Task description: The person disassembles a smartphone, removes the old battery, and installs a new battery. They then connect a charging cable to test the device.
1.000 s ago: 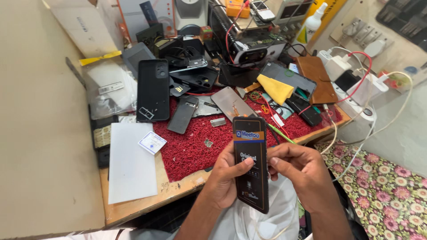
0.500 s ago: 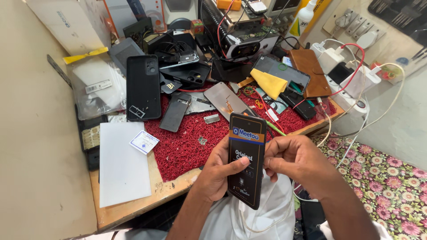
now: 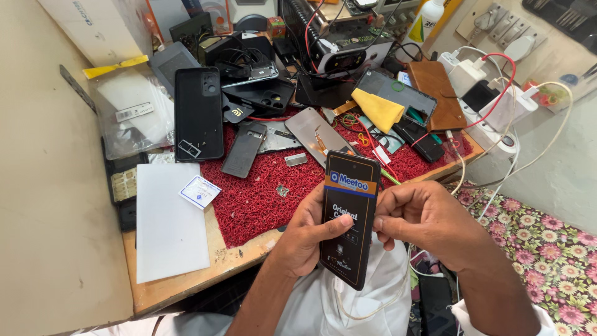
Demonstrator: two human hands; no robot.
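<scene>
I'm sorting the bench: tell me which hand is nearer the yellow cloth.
Right. The right hand is below the yellow cloth, on the phone's edge; the left hand is lower and further left.

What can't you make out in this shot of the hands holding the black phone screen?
Head view:
- Black phone screen: middle of its label hidden by the left hand's thumb.
- Right hand: fingertips curl behind the screen's edge, contact unseen.
- Small metal parts on the red mat: too small to identify.

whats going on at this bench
A person holds a black phone screen panel above the edge of a cluttered bench. The left hand grips it, thumb across the front; the right hand pinches its right edge. A red mat on the bench carries phone parts and a black back cover.
</scene>
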